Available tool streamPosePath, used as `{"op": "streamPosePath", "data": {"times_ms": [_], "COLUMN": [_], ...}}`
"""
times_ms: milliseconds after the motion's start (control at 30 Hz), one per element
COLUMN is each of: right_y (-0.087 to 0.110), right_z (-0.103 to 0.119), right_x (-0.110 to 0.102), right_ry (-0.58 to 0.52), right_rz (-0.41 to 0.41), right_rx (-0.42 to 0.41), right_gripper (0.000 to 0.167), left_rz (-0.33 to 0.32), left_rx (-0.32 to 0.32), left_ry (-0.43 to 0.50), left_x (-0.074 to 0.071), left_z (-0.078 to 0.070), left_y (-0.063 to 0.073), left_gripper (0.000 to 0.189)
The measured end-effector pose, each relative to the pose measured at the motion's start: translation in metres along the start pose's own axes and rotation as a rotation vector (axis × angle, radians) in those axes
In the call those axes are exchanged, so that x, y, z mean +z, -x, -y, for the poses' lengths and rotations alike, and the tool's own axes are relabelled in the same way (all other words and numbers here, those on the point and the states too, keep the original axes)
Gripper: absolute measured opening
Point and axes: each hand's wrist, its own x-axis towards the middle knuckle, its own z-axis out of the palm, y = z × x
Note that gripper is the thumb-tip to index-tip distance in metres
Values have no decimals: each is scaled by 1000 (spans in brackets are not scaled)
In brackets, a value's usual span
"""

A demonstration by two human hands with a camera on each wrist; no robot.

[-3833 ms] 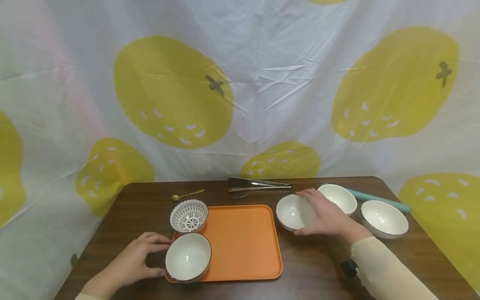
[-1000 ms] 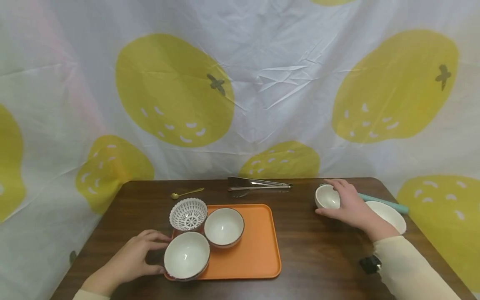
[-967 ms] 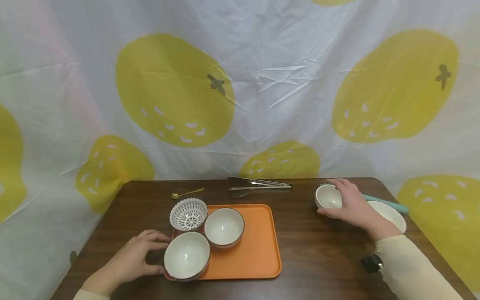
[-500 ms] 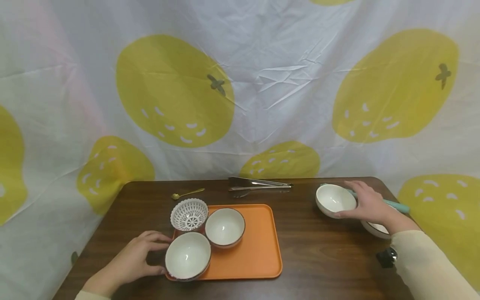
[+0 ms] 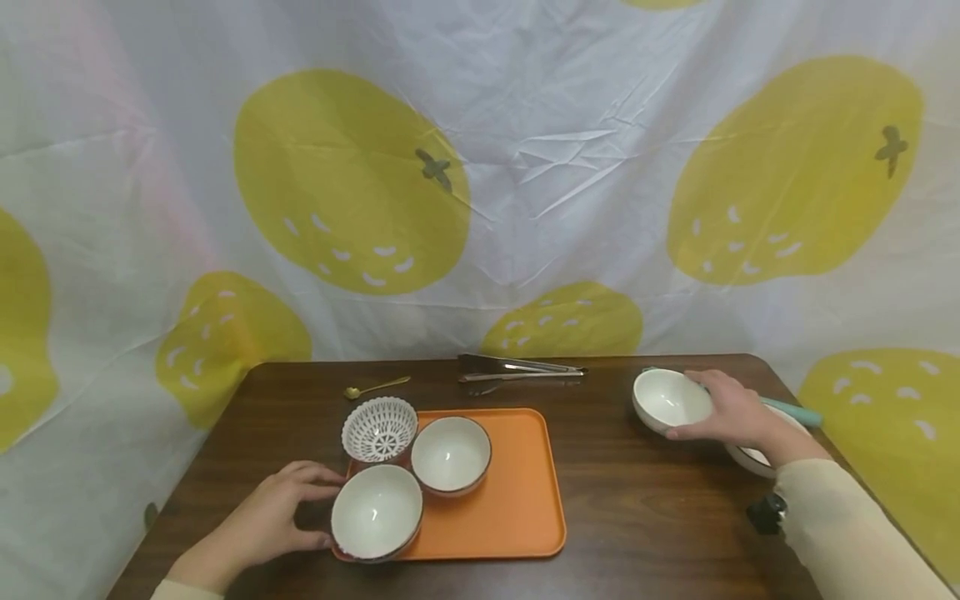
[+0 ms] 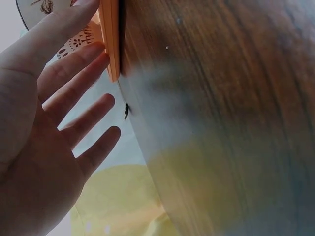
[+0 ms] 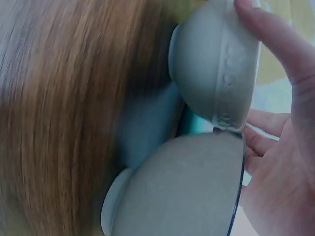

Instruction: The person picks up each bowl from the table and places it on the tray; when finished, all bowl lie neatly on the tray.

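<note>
My right hand [image 5: 731,412] is at the right side of a white bowl [image 5: 667,398] at the back right, thumb on the near rim and fingers behind the far side. In the right wrist view this bowl [image 7: 211,64] has a raised band, and a second, dark-rimmed bowl [image 7: 172,191] sits close against it. My left hand [image 5: 281,512], fingers spread, rests at the left edge of the orange tray [image 5: 517,492], beside a white bowl [image 5: 377,510]. Another white bowl [image 5: 451,454] and a scalloped, black-patterned bowl [image 5: 379,429] are also on the tray's left part.
Behind the tray lie metal tongs [image 5: 525,376] and a small gold spoon [image 5: 378,387]. A turquoise stick-like thing [image 5: 795,411] lies behind the right-hand bowls. The wooden table [image 5: 637,517] ends at a fruit-print cloth [image 5: 555,208].
A white bowl went from the right onto the tray. My right hand then reached the back bowl and shifted to its right side, its fingers lower now. My left hand has stayed put.
</note>
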Motion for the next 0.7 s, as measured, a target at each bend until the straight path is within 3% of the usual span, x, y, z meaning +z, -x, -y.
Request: {"op": "streamPosePath", "data": {"times_ms": [267,433,700], "right_y": [-1,1,-1], "right_z": [-1,4,19], "right_x": [6,7,11], "right_ry": [-57,-16,-24], "right_rz": [-13,2,-44], "right_rx": [20,59,-4], "right_gripper": [111,114,111], "left_rz": [12,14,30], "left_rx": [-1,-8,-27], "left_ry": [1,8,38], "left_x": [-1,-2,-1], "left_z": [-1,1,0], "left_y": [0,1,-1], "left_gripper": [55,55,55]}}
